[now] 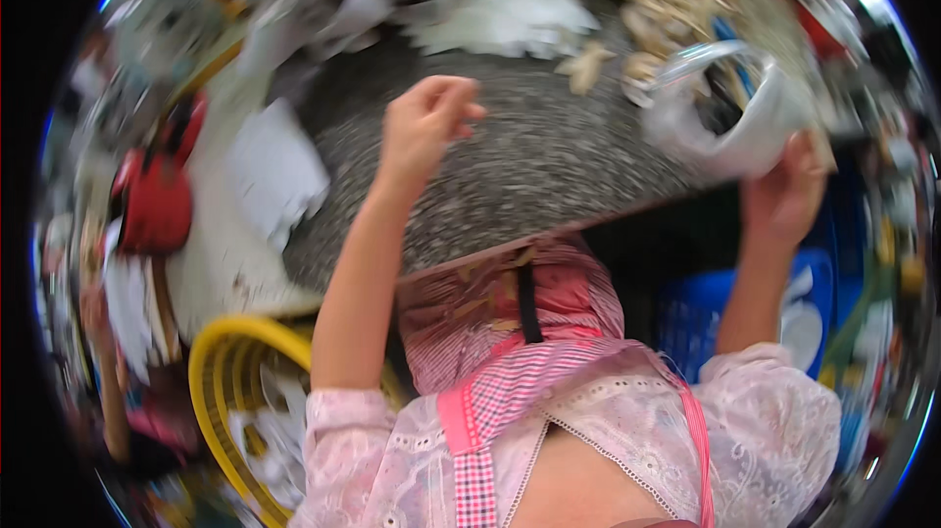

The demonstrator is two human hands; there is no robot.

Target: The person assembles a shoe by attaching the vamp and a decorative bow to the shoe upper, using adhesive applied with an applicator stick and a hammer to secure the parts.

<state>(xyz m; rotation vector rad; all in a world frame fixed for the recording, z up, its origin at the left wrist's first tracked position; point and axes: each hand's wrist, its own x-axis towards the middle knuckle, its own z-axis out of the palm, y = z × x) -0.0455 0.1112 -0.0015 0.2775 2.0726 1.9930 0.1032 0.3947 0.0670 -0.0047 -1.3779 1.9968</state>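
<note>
My left hand (426, 126) is raised above the dark speckled tabletop (529, 165), its fingers curled inward. No object shows in it, though the inside of the fingers is hidden. At the table's right side, my right hand (787, 190) is against the near outer side of a clear plastic tub (686, 126). Its fingers are smeared by motion, so whether they grip the tub cannot be made out. Inside the tub are a blue stick-like thing and something dark. A small pale beige piece with pointed lobes (586, 69) lies on the tabletop between the hands.
White jagged-edged sheets (510, 18) are heaped along the far edge, with another white sheet (279, 170) at left. Beige pieces (676, 13) pile up far right. A red object (155, 202) stands left. Below are a yellow basket (211, 396) holding white scraps and a blue basket (686, 327).
</note>
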